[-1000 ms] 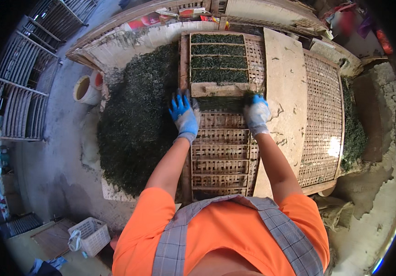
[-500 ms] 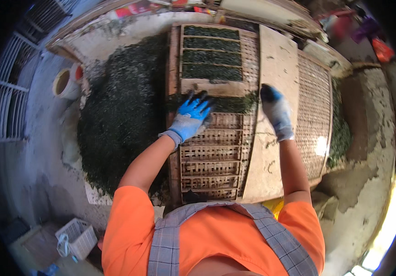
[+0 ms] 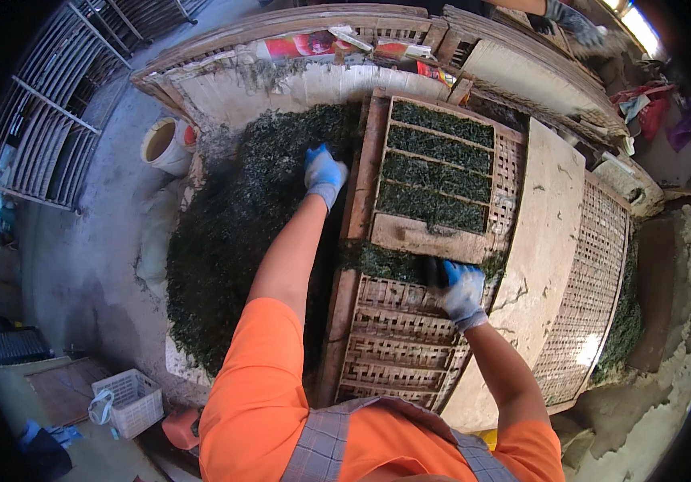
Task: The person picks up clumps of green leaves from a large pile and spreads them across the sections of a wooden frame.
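Observation:
My left hand [image 3: 326, 175], in a blue and grey-white glove, reaches into a large heap of dark green, leafy strands [image 3: 233, 233]. Its fingers are lost against the dark heap. My right hand [image 3: 464, 296], gloved alike, lies on a loose band of the same strands [image 3: 389, 263] just below a wooden strip [image 3: 426, 235]. Its dark fingertips are stretched out over the band, somewhat blurred. Above the strip, a wooden frame [image 3: 439, 131] holds several rectangles filled with the strands. Nearer to me, bare woven lattice [image 3: 405, 321] with thin crossbars shows.
A pale board [image 3: 538, 233] and another woven panel [image 3: 582, 281] lie on the right. A pale bucket [image 3: 170, 149] stands left of the heap, with a white plastic crate [image 3: 134, 406] at lower left. Another person's gloved hand [image 3: 578, 24] shows at the top right.
My left hand has gone from the green band onto the heap at the left. My right hand has come from the pale board onto the band. The view has shifted.

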The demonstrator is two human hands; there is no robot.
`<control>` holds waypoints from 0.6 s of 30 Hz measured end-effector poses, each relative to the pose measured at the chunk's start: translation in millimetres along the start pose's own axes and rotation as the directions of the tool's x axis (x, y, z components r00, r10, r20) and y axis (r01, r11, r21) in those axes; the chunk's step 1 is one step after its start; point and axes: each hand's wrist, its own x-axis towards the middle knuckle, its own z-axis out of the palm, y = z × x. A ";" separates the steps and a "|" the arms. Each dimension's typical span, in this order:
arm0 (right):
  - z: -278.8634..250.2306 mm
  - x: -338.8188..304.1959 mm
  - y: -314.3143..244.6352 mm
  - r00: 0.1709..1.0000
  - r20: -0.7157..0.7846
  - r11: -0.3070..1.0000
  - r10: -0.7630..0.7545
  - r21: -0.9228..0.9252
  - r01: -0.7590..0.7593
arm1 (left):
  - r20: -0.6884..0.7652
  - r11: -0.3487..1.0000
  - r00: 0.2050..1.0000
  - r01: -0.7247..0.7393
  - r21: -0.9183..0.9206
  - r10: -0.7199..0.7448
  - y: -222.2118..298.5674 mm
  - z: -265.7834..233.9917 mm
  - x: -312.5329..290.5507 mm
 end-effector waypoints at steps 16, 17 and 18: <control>-11.2 6.6 -4.7 0.987 -0.090 0.990 -0.137 -0.052 0.132 | 0.577 0.179 0.740 0.551 -0.815 0.346 -91.3 17.5 74.1; -10.6 3.5 -1.6 0.992 -0.066 0.992 -0.109 -0.072 0.104 | 0.447 0.477 0.882 0.332 -0.814 0.148 -82.2 1.9 51.5; -10.4 3.1 -2.3 0.998 0.067 0.999 -0.021 -0.035 0.023 | 0.455 0.512 0.887 0.354 -0.783 0.082 -81.3 -13.5 39.2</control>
